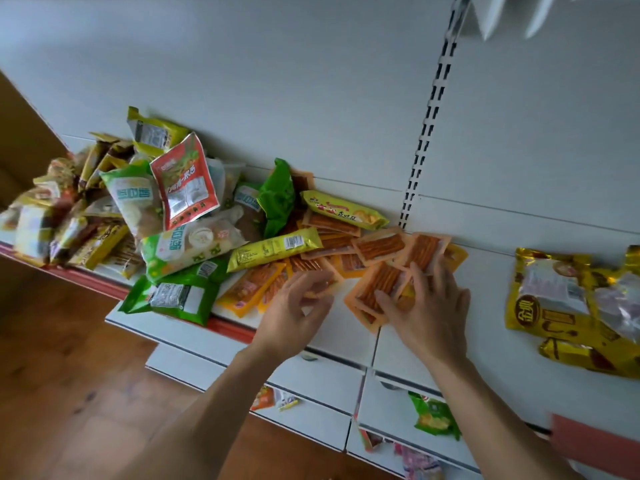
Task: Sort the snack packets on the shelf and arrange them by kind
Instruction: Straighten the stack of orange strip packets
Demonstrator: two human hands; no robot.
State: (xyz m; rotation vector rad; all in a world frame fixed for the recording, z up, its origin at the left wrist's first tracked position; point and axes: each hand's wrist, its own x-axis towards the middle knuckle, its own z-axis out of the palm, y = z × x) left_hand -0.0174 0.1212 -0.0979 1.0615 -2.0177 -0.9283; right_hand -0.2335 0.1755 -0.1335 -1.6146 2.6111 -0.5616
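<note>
Left grip (295,311) around orange packet (331,284), beside bare shelf edge (343,342).

White shelf (349,327) bears mixed snack packets (194,237).

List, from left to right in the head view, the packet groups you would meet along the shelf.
Brown-and-yellow packet heap → red packet → crumpled green packet → orange strip packets → gold packets.

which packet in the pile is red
The red-bordered packet, propped up near the top of the pile at the left. Its neighbours are green, yellow or orange.
</note>
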